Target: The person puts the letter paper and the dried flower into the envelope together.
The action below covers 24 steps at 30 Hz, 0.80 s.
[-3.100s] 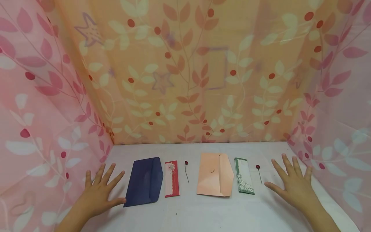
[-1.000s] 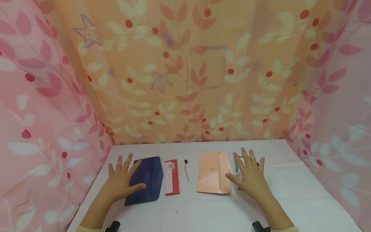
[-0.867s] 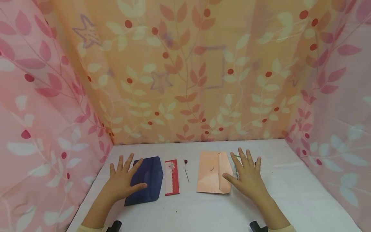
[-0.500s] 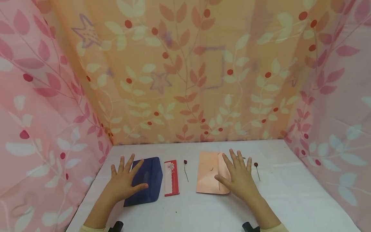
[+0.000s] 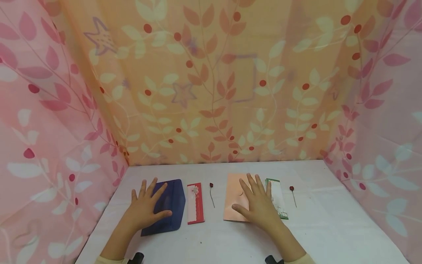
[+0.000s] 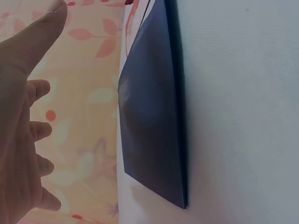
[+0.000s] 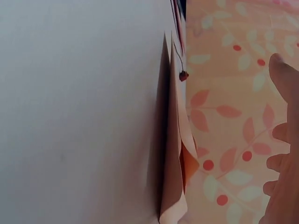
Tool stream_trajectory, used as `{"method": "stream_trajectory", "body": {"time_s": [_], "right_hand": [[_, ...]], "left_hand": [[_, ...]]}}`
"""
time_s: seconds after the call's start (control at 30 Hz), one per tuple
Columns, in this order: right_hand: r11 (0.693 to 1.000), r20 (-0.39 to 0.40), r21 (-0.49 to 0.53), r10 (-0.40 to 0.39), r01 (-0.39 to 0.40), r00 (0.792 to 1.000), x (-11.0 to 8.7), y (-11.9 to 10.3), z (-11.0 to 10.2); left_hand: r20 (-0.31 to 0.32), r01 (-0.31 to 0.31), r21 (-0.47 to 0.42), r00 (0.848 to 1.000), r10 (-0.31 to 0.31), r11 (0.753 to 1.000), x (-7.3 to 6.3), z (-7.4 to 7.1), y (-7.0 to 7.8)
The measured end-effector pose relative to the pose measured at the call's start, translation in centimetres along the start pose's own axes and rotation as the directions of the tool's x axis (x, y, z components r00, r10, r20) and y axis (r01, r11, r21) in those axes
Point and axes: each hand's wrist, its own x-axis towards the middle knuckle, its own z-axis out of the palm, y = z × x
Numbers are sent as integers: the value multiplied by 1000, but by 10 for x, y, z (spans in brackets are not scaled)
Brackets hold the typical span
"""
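With fingers spread, my left hand (image 5: 145, 209) hovers over the left part of a dark blue envelope (image 5: 176, 205); the left wrist view shows a gap between the hand and the envelope (image 6: 149, 102). My right hand (image 5: 258, 207), also spread and holding nothing, is above a peach envelope (image 5: 234, 194) and hides much of its flap side. In the right wrist view the peach envelope (image 7: 173, 182) lies with its flap slightly raised, apart from the fingers. Between the envelopes lie a red and white card (image 5: 196, 203) and a small dried-looking red rose (image 5: 211, 185) on a thin stem.
Right of the peach envelope are a green-edged floral card (image 5: 278, 198), partly behind my right hand, and a second small red rose (image 5: 291, 188). A white cloth (image 5: 211, 249) covers the table. Leaf-patterned curtains (image 5: 211, 110) stand at the back and both sides.
My right hand has moved left, from beside the right rose across the green card to above the peach envelope. My left hand has shifted right over the blue envelope. The objects stay put.
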Motion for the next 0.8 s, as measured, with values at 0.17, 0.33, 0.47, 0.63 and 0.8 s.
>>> {"method": "stream_trajectory", "body": {"time_s": [0.17,0.33,0.47,0.63,0.8], "right_hand": [[998,4,-4,-62,62,998,2,-9,7],[992,49,24,-124,123,991,5,-18,14],[984,120,26,-176,174,977,10,-29,21],[979,142,18,-201,201,969,14,-41,26],[979,149,14,-203,203,968,20,-56,29]], "left_hand": [[17,-4,-14,1000,4,1000,3,6,2],[27,-11,-3,1000,11,1000,5,10,3],[26,0,-1,1000,0,1000,2,11,3],[60,15,-12,998,-14,1000,2,13,3],[66,24,4,998,-24,1000,3,16,4]]}}
